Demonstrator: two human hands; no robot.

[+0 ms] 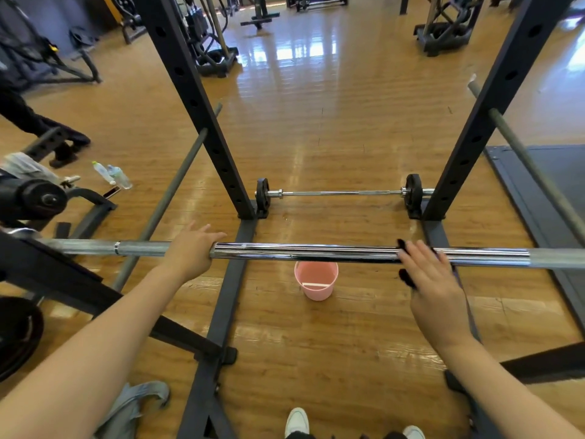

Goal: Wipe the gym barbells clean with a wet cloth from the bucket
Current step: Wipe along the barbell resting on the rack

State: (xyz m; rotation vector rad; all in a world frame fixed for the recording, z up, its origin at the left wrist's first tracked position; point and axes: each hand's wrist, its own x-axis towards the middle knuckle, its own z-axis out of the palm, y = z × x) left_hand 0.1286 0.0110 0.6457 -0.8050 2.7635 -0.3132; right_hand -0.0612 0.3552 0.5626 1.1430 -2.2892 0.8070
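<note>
Gleaming wooden gym floor [316,122] under rack [196,99]; pink bucket [316,280] below barbell [316,252]

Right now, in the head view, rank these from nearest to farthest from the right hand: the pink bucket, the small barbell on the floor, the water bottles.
From the right hand:
1. Pink bucket, on the floor just to its left, under the bar.
2. Small barbell, on the floor ahead, between the rack uprights.
3. Water bottles, on the floor far across to the left.
</note>
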